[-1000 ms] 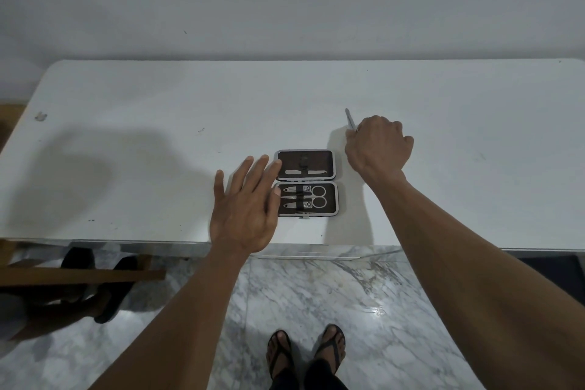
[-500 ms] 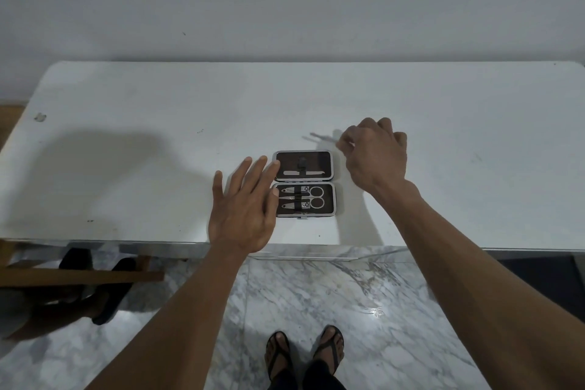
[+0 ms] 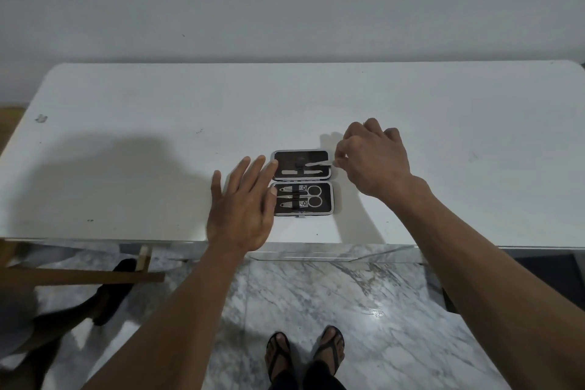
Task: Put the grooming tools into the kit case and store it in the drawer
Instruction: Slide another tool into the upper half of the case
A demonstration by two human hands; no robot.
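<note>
The right hand [image 3: 373,161] is pinching a slim metal tool [image 3: 318,164], its tip lying over the open kit case [image 3: 302,182]. The left hand [image 3: 242,203] is resting beside the case, fingers spread, fingertips touching its edge.

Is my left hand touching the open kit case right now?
Touching. In the head view, the left hand lies flat beside the kit case, its fingertips overlapping the case's left rim with no gap showing.

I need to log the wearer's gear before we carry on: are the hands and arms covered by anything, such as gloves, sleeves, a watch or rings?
Nothing is worn on either arm. The left hand and right hand are gloveless, with no ring, watch or wristband visible. Both forearms are bare up to the frame edge, no sleeve in view. No markings or cables show.
</note>
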